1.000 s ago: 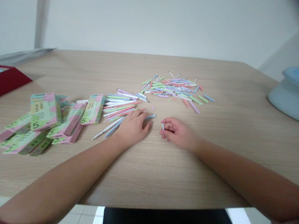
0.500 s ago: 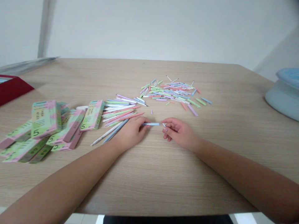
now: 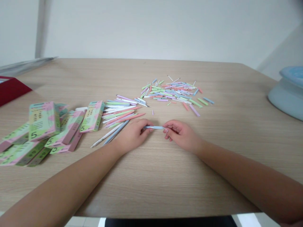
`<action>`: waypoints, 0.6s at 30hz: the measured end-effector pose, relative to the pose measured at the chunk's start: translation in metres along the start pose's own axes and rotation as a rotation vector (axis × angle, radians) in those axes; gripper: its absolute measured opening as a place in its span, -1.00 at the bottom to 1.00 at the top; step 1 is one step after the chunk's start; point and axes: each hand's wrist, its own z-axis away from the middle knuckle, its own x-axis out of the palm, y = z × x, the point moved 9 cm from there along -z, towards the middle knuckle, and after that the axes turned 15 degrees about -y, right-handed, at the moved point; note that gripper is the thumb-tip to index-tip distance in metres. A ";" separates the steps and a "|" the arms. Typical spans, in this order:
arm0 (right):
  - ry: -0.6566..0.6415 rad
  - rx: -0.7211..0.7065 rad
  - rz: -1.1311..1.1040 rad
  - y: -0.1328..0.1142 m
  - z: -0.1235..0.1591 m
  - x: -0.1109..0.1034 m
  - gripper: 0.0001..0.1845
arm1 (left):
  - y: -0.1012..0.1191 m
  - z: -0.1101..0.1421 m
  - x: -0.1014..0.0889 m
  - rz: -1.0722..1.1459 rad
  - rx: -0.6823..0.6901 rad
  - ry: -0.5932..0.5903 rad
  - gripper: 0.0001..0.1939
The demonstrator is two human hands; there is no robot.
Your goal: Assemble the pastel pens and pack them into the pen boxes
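A light blue pen barrel (image 3: 156, 127) lies level between my two hands, just above the table. My left hand (image 3: 136, 134) is closed round its left part, thumb and fingers pinching it. At the barrel's right end, the thumb and forefinger of my right hand (image 3: 178, 134) are pinched together, with the other fingers loosely curled. Whatever small piece sits inside that pinch is hidden by the fingertips. Beside my left hand lies a bundle of long pastel and white pens (image 3: 121, 110), with a blue pen (image 3: 115, 133) apart from the rest near my wrist.
Farther back is a loose pile of short coloured barrels and thin white sticks (image 3: 175, 91). Printed pastel boxes (image 3: 44, 121) are stacked at left, near a red box (image 3: 14, 90). A pale blue-grey rounded object (image 3: 285, 97) stands at the right edge of the wooden table (image 3: 151, 186).
The small white piece in my right fingers has met the right end of the blue barrel, closing the gap between them. The view has shifted slightly.
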 end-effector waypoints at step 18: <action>-0.025 0.016 -0.034 0.000 0.002 0.003 -0.83 | 0.006 -0.001 0.004 0.021 0.049 -0.081 -0.79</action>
